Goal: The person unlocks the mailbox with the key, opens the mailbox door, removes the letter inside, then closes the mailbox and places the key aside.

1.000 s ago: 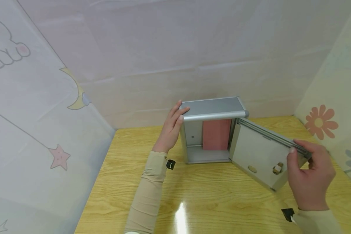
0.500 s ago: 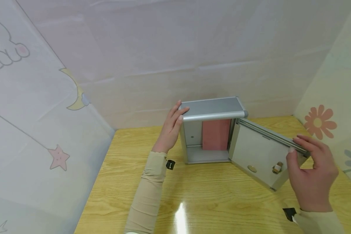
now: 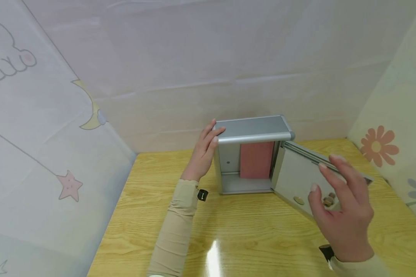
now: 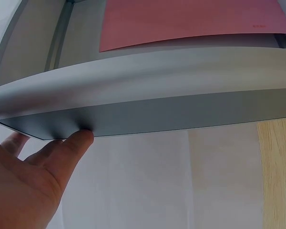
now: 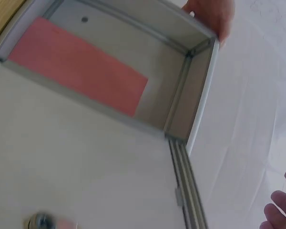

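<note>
Here, left hand: extended, touching grey rectangular metal box.
Right hand: spread, empty.
Box, between hands: probably stiff, slippery; grip rim.

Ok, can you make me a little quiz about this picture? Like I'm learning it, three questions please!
1. True or false: the door of the grey box is open.

2. Pick one. The sheet inside the box is:
A) blue
B) pink
C) green

3. Which of the two hands is touching the top of the box?

Key:
1. True.
2. B.
3. The left hand; the right hand is in front of the door, fingers spread.
</note>
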{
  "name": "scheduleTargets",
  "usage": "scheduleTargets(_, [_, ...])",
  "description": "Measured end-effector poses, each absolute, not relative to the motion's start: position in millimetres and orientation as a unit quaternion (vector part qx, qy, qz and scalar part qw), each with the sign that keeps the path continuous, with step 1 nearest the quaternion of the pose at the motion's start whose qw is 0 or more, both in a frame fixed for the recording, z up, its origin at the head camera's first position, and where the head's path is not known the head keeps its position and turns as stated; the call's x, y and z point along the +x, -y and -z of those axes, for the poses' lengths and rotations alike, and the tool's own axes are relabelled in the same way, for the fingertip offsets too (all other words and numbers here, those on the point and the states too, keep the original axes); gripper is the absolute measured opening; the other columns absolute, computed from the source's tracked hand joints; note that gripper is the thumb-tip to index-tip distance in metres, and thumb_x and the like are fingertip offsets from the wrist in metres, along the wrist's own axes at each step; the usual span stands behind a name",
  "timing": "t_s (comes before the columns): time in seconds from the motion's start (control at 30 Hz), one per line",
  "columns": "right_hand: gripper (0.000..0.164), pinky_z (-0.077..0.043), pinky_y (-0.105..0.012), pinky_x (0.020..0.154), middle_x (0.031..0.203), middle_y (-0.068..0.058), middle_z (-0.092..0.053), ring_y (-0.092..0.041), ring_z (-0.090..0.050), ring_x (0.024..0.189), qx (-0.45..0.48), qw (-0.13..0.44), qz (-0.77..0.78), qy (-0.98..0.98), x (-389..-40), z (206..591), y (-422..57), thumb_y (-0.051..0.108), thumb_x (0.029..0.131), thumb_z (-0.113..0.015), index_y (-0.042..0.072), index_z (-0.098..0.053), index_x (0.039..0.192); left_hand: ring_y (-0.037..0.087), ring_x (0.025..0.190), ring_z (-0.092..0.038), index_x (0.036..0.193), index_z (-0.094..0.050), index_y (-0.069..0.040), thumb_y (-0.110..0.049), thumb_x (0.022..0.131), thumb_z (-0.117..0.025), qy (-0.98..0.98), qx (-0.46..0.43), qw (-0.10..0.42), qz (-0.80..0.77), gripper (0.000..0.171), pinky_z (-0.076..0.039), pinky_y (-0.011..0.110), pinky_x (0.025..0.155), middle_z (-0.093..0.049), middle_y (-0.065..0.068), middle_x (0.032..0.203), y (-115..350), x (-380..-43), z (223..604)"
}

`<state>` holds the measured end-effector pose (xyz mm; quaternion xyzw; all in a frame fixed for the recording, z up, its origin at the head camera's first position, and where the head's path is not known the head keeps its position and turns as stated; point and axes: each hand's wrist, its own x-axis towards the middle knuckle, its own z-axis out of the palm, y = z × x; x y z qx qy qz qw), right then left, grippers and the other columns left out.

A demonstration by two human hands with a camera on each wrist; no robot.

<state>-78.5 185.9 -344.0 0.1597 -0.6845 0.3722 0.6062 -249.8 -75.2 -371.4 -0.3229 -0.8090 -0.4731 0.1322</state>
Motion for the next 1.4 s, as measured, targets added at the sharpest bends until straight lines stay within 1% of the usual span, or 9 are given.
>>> scheduleTargets(0.2, [0.039, -0.039, -0.029, 0.099, 0.117, -0.028, -0.059, -0.04, -0.056, 0.11, 0.223, 0.554, -0.352, 0.721, -87.0, 355.7, -164.0, 0.027, 0.092, -0.06, -0.008, -0.067, 0.106, 0.008, 0.142, -0.015, 0.142, -0.047, -0.025, -0.04, 0.105, -0.03, 0.81, -0.323, 0.135, 0.47, 0.044, -0.025, 0.044, 0.109, -0.015, -0.014, 0.157, 75.3, -251.4, 372.0])
scheduleTargets(0.37, [0.05, -0.033, -0.021, 0.102, 0.135, -0.023, -0.049, -0.035, -0.049, 0.121, 0.229, 0.441, -0.347, 0.795, -97.5, 378.3, -152.2, 0.036, 0.096, -0.053, -0.003, -0.058, 0.127, 0.008, 0.142, -0.015, 0.143, -0.046, -0.026, -0.04, 0.105, -0.03, 0.812, -0.322, 0.133, 0.468, 0.043, -0.026, 0.044, 0.109, -0.015, -0.015, 0.156, 74.9, -252.6, 372.9])
scheduleTargets(0.43, [0.056, -0.032, -0.026, 0.103, 0.143, -0.02, -0.042, -0.033, -0.042, 0.127, 0.223, 0.381, -0.354, 0.824, -103.6, 389.1, -147.8, 0.038, 0.095, -0.053, 0.002, -0.05, 0.138, 0.008, 0.142, -0.015, 0.143, -0.046, -0.026, -0.04, 0.105, -0.03, 0.812, -0.322, 0.132, 0.468, 0.044, -0.026, 0.045, 0.109, -0.014, -0.015, 0.157, 75.0, -253.0, 373.4])
scheduleTargets(0.6, [0.075, -0.036, -0.052, 0.098, 0.153, -0.015, -0.025, -0.035, -0.029, 0.136, 0.198, 0.287, -0.335, 0.875, -127.0, 418.9, -136.6, 0.025, 0.086, -0.066, 0.011, -0.03, 0.151, 0.009, 0.142, -0.016, 0.142, -0.047, -0.025, -0.041, 0.105, -0.03, 0.809, -0.326, 0.139, 0.47, 0.044, -0.026, 0.045, 0.109, -0.015, -0.014, 0.157, 75.1, -253.4, 373.8])
scheduleTargets(0.7, [0.081, -0.037, -0.059, 0.096, 0.152, -0.018, -0.022, -0.039, -0.029, 0.134, 0.19, 0.281, -0.321, 0.884, -145.1, 438.3, -132.3, 0.019, 0.082, -0.069, 0.01, -0.028, 0.151, 0.009, 0.142, -0.016, 0.142, -0.047, -0.024, -0.04, 0.105, -0.031, 0.806, -0.328, 0.141, 0.471, 0.044, -0.026, 0.045, 0.109, -0.016, -0.013, 0.157, 75.3, -253.2, 373.3])
scheduleTargets(1.0, [0.08, -0.038, -0.061, 0.093, 0.148, -0.029, -0.022, -0.043, -0.025, 0.135, 0.137, 0.306, -0.31, 0.89, -192.5, 490.2, -129.7, 0.011, 0.076, -0.075, -0.003, -0.035, 0.143, 0.009, 0.142, -0.015, 0.142, -0.047, -0.023, -0.041, 0.105, -0.03, 0.801, -0.334, 0.137, 0.477, 0.045, -0.026, 0.045, 0.109, -0.015, -0.013, 0.157, 73.1, -253.9, 374.6])
scheduleTargets(1.1, [0.084, -0.038, -0.064, 0.089, 0.147, -0.031, -0.02, -0.05, -0.032, 0.127, 0.104, 0.299, -0.303, 0.899, -201.6, 500.3, -130.1, 0.013, 0.076, -0.076, -0.003, -0.03, 0.145, 0.009, 0.142, -0.014, 0.142, -0.047, -0.023, -0.04, 0.105, -0.03, 0.801, -0.333, 0.132, 0.479, 0.045, -0.026, 0.044, 0.109, -0.014, -0.013, 0.157, 72.9, -254.3, 375.2])
scheduleTargets(1.27, [0.09, -0.042, -0.067, 0.076, 0.141, -0.037, -0.021, -0.057, -0.046, 0.101, 0.035, 0.269, -0.306, 0.913, -208.2, 510.0, -130.7, 0.022, 0.082, -0.073, 0.005, -0.019, 0.151, 0.009, 0.142, -0.013, 0.142, -0.047, -0.021, -0.039, 0.105, -0.031, 0.8, -0.334, 0.131, 0.481, 0.044, -0.026, 0.044, 0.109, -0.014, -0.012, 0.157, 72.6, -253.8, 374.3])
scheduleTargets(1.4, [0.086, -0.046, -0.065, 0.067, 0.137, -0.04, -0.023, -0.058, -0.052, 0.086, 0.021, 0.272, -0.315, 0.909, -211.6, 512.6, -130.7, 0.025, 0.084, -0.072, 0.008, -0.021, 0.151, 0.01, 0.142, -0.014, 0.142, -0.047, -0.021, -0.039, 0.105, -0.031, 0.8, -0.333, 0.136, 0.48, 0.044, -0.025, 0.044, 0.109, -0.015, -0.011, 0.157, 73.4, -254.2, 373.5])
